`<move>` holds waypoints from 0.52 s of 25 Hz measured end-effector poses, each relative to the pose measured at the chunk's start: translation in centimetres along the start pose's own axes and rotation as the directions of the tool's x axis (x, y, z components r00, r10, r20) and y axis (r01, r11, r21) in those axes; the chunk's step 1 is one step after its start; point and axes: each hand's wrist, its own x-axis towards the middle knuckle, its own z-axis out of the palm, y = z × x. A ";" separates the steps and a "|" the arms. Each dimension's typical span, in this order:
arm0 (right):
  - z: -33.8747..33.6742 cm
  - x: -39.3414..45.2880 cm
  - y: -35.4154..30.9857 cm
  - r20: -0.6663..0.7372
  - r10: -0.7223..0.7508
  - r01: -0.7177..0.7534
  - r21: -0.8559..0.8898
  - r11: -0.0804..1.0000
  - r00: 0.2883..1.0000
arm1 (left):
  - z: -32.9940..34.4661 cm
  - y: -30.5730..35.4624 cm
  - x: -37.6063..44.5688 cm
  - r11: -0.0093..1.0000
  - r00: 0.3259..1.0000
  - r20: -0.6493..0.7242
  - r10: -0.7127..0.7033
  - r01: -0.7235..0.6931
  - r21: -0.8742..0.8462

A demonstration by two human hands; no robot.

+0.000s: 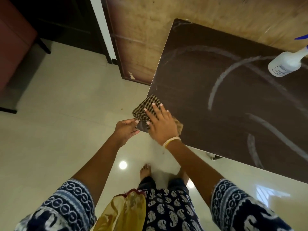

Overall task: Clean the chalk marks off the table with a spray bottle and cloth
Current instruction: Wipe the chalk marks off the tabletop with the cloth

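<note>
Progress: early. Your right hand [160, 123] presses the cloth [147, 106] flat, fingers straight, at the surface's [191, 90] near-left corner; left hand [126, 131], loosely curled, touches that corner. Chalk marks [216, 84] remain across most of it; spray bottle [286, 62] stands toward the far-right edge.

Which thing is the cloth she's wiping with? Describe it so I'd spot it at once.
Find the dark brown table streaked with white chalk marks. At its near left corner, under the flat right hand, lies the cloth. It is the only checked thing there, tan and black, hanging partly over the edge.
</note>
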 end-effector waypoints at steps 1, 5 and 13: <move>-0.4 0.8 1.8 -0.006 -0.015 0.015 -0.034 0.999 1.000 | -0.1 -0.2 0.1 1.000 1.000 0.020 0.013 -0.014 0.015; -3.0 5.7 7.3 -0.072 0.269 -0.269 0.008 0.963 0.960 | -0.4 -0.3 0.2 0.999 0.999 0.033 0.030 -0.031 0.033; -0.1 -0.9 -0.2 0.039 -0.032 0.034 -0.043 0.999 0.999 | 0.4 0.7 -0.1 0.993 0.996 -0.026 -0.086 0.083 -0.086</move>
